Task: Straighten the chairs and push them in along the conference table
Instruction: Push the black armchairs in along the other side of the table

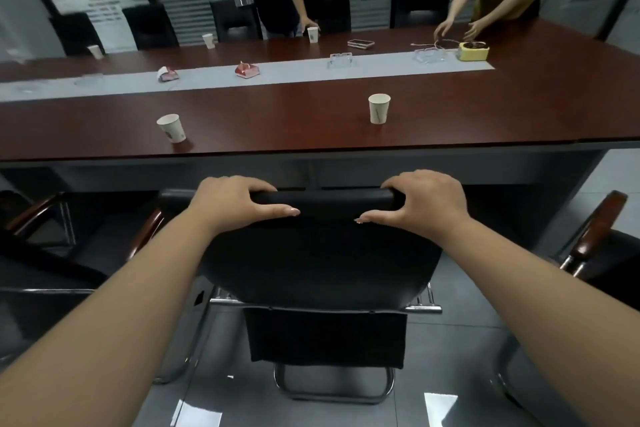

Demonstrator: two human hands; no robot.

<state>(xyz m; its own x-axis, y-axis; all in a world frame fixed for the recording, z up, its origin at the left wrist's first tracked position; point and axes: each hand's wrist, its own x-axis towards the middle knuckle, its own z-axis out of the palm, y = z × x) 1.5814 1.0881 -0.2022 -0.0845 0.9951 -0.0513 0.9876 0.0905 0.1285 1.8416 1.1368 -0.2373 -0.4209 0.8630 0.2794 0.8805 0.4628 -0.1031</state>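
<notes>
A black chair [322, 263] with a chrome sled frame stands right in front of me, its back facing me and its seat under the near edge of the dark red conference table [277, 114]. My left hand [232, 199] grips the top left of the backrest, fingers curled over the rim. My right hand [427, 199] grips the top right the same way. To the left sits another black chair [52, 246] with wooden armrests. At the right edge, a third chair [595, 246] shows only its wooden armrest and part of its frame.
Two paper cups [172, 128] [379, 109] stand near the table's front edge. Further cups, tissue packs, a phone and a yellow box [473, 51] lie farther back. Two people stand at the far side among several black chairs. The floor is grey tile.
</notes>
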